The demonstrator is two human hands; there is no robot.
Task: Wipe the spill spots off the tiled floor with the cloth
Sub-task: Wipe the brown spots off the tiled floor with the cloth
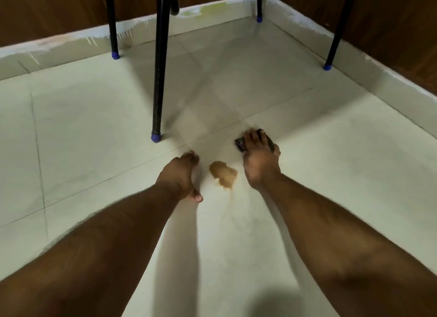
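Note:
A tan spill spot (223, 173) lies on the pale tiled floor (94, 139), with a thin brown streak trailing from it toward me. My right hand (259, 158) presses flat on a dark cloth (240, 143) just beyond and to the right of the spot; only the cloth's edges show past my fingers. My left hand (182, 174) rests on the floor to the left of the spot, fingers spread, holding nothing. Both forearms reach in from the bottom of the view.
Black chair legs with blue caps stand on the floor: one close by (157, 80) just beyond my left hand, others at the back left (113, 28) and right (335, 37). A white skirting (71, 40) and wooden walls close off the corner.

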